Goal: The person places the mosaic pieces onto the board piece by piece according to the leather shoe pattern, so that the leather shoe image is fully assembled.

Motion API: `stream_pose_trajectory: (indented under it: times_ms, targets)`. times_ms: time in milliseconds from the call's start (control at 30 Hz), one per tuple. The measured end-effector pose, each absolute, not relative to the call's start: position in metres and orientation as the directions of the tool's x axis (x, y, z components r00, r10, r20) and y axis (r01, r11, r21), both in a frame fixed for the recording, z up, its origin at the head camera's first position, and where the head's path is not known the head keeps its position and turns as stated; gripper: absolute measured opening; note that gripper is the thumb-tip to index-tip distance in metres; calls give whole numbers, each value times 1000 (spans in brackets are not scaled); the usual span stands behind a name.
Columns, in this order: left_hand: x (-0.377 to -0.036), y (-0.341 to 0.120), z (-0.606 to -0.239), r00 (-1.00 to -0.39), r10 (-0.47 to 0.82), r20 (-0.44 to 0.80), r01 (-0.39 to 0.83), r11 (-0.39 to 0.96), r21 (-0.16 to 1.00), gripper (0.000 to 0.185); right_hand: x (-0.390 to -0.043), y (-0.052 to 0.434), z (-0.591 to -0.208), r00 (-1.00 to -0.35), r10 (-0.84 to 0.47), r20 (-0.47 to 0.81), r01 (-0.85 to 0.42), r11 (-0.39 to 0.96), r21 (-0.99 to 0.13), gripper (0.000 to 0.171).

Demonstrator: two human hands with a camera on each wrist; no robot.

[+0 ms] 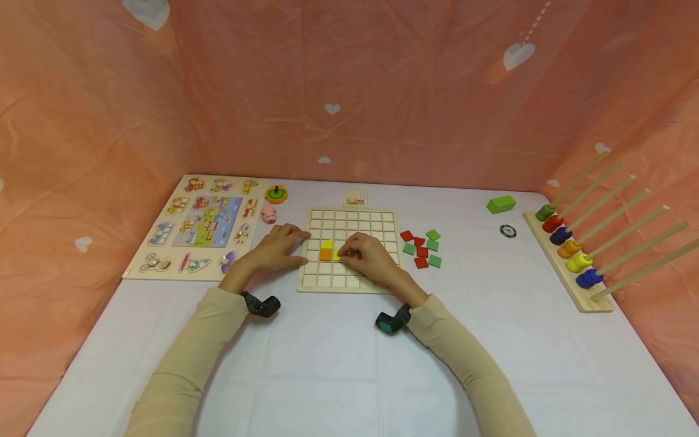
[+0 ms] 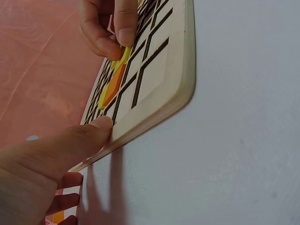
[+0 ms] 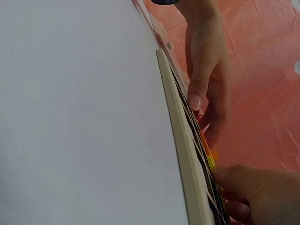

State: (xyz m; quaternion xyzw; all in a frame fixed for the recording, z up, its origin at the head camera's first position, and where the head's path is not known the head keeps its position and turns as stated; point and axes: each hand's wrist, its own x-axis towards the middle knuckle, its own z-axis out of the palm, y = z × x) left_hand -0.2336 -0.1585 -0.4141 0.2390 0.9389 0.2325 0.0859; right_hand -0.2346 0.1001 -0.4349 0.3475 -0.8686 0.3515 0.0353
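Note:
A wooden grid board (image 1: 377, 226) lies flat in the middle of the table. In its left part sit a yellow tile (image 1: 326, 244) and an orange tile (image 1: 325, 255). My right hand (image 1: 344, 254) is over the board and pinches a second yellow tile (image 2: 123, 58) between fingertips, tilted at a cell beside the orange tile (image 2: 115, 84). My left hand (image 1: 293, 246) rests at the board's left edge, with its thumb (image 2: 91, 136) pressed against the rim (image 2: 154, 112) and its fingers (image 3: 199, 79) lying straight along it.
Loose red and green tiles (image 1: 421, 247) lie right of the board. An animal puzzle board (image 1: 202, 224), a pink pig (image 1: 269, 213) and a stacker toy (image 1: 276, 194) are at the left. A green block (image 1: 500, 204), a black disc (image 1: 508, 230) and a peg rack (image 1: 573, 255) are at the right.

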Motion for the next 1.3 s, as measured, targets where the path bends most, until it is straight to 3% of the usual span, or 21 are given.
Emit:
stream_pose_trajectory:
  times_ms: [567, 900, 1300]
  targets:
    - [-234, -159, -416, -866, 499, -28, 430, 772, 468, 62, -234, 102, -428, -760, -576, 303, -628, 531, -569, 14]
    - [-234, -160, -416, -867, 498, -25, 431, 774, 465, 61, -245, 143, -417, -760, -515, 396, -640, 487, -595, 18]
    - [-234, -159, -415, -869, 492, -47, 415, 778, 472, 63, -243, 203, -410, -846, -411, 340, -533, 617, -579, 20]
